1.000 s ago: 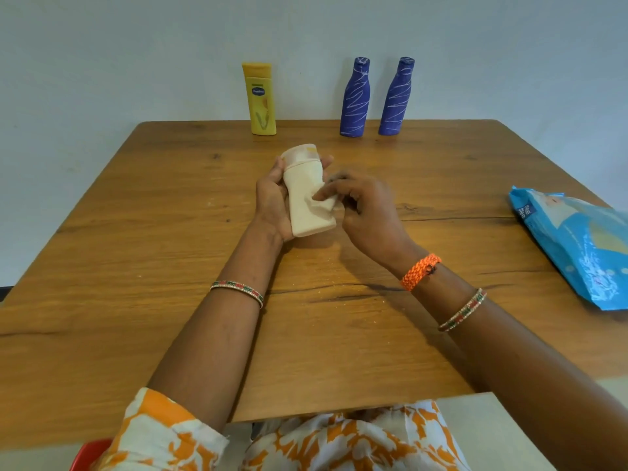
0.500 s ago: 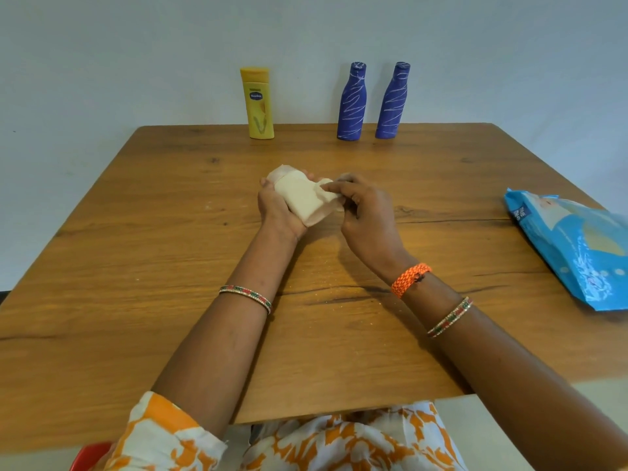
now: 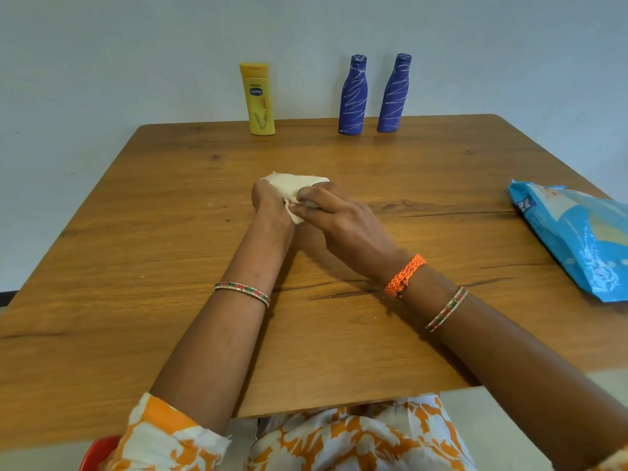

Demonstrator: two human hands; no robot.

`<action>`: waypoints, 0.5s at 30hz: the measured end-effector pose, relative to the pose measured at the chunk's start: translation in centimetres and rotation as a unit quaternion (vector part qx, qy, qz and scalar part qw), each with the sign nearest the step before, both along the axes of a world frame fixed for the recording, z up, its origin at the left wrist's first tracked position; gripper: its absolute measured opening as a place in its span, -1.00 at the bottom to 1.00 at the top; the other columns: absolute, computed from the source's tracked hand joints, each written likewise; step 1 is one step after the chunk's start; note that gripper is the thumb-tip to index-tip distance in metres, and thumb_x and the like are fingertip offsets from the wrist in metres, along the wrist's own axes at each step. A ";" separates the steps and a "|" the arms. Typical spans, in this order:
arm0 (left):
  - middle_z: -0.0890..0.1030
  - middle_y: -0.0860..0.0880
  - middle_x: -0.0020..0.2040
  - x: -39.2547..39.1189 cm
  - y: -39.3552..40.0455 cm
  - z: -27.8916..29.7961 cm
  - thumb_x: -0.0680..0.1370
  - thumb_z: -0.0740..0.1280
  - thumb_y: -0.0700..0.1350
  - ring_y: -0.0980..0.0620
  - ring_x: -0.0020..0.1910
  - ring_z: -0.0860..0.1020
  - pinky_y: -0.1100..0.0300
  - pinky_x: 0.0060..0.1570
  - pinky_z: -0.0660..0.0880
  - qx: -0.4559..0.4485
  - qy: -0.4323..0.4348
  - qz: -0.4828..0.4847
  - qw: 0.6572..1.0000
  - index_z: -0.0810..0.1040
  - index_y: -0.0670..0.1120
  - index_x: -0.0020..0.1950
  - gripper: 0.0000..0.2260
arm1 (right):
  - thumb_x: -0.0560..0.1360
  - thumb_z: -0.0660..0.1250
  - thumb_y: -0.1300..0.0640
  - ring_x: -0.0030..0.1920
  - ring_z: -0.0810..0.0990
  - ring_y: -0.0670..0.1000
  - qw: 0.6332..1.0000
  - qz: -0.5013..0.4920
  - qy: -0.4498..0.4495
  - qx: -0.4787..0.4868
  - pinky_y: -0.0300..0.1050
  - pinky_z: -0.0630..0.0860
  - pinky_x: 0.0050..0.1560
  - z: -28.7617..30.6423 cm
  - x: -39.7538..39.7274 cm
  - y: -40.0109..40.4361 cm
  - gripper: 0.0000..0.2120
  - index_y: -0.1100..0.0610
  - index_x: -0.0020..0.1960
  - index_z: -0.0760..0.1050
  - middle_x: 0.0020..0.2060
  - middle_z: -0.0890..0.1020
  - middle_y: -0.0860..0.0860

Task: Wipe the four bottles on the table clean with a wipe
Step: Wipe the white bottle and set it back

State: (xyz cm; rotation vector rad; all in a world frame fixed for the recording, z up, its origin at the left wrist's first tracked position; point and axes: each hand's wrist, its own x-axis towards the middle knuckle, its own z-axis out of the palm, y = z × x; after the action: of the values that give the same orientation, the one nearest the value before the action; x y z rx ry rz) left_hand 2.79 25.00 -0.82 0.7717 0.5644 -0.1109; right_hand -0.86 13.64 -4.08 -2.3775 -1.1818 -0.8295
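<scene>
The left hand (image 3: 272, 202) is gripping the cream bottle (image 3: 295, 185), now tipped from upright to nearly flat above the table (image 3: 441, 185) centre. The right hand (image 3: 339, 215) is pinching the wipe (image 3: 294, 214) against its base, indicating this bottle's wipe-down is nearing completion.

Table (image 3: 441, 185): wood, matt, visible grain, dark cracks. At its far edge, yellow bottle (image 3: 258, 103) looked smooth glossy plastic; two blue bottles (image 3: 353, 96) (image 3: 394, 93) appeared matt and rough. On its right side, blue pack (image 3: 577, 239): shiny plastic film.
</scene>
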 end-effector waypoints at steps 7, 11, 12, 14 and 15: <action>0.47 -0.22 -0.17 0.6 -0.3 0.0 0.63 -0.05 -0.16 -0.16 -0.27 0.48 0.02 -0.40 0.46 -0.044 -0.017 0.030 0.998 0.37 -0.26 0.05 -0.74 | 0.43 0.27 0.48 0.09 0.57 0.19 0.996 -0.022 -0.012 0.090 0.05 0.57 0.00 0.0 1.6 -1.6 -0.73 0.30 0.08 0.59 0.04 0.62 0.22; 0.51 -0.22 -0.15 1.1 0.1 -0.4 0.64 -0.08 -0.16 -0.16 -0.12 0.58 0.09 -0.47 0.50 -0.038 -0.007 0.054 0.998 0.39 -0.24 0.20 -0.68 | 0.41 0.31 0.47 0.11 0.59 0.16 0.994 -0.047 -0.033 0.090 0.04 0.57 0.07 0.8 1.8 -2.1 -0.72 0.30 0.08 0.59 0.05 0.64 0.20; 0.53 -0.24 -0.07 0.9 0.0 -0.3 0.64 -0.09 -0.15 -0.19 0.04 0.57 0.03 -0.38 0.50 -0.029 -0.006 0.047 0.998 0.38 -0.27 0.26 -0.64 | 0.42 0.32 0.46 0.11 0.59 0.16 0.996 -0.031 -0.053 0.060 0.02 0.56 0.07 0.6 1.4 -1.8 -0.75 0.30 0.07 0.59 0.04 0.64 0.19; 0.52 -0.28 0.16 0.5 -0.4 0.2 0.65 -0.10 -0.12 -0.23 0.23 0.49 0.01 -0.21 0.48 -0.024 0.001 0.042 0.999 0.35 -0.32 0.33 -0.59 | 0.43 0.34 0.45 0.09 0.59 0.17 0.997 0.007 -0.081 0.004 0.04 0.56 0.06 0.2 0.7 -1.4 -0.78 0.31 0.04 0.60 0.02 0.64 0.19; 0.49 -0.27 0.22 0.3 -0.6 0.4 0.65 -0.10 -0.13 -0.23 0.26 0.47 0.02 -0.19 0.46 -0.025 0.002 0.043 0.999 0.34 -0.33 0.33 -0.59 | 0.43 0.34 0.44 0.08 0.59 0.18 0.996 0.012 -0.090 -0.004 0.06 0.57 0.03 0.3 0.8 -1.4 -0.80 0.30 0.03 0.60 0.01 0.64 0.19</action>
State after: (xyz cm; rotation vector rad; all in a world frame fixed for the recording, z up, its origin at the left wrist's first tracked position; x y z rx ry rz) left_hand 3.06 24.44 -0.39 0.6985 0.5961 -0.0477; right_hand -0.04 12.22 -3.80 -2.3303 -1.2806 -1.0525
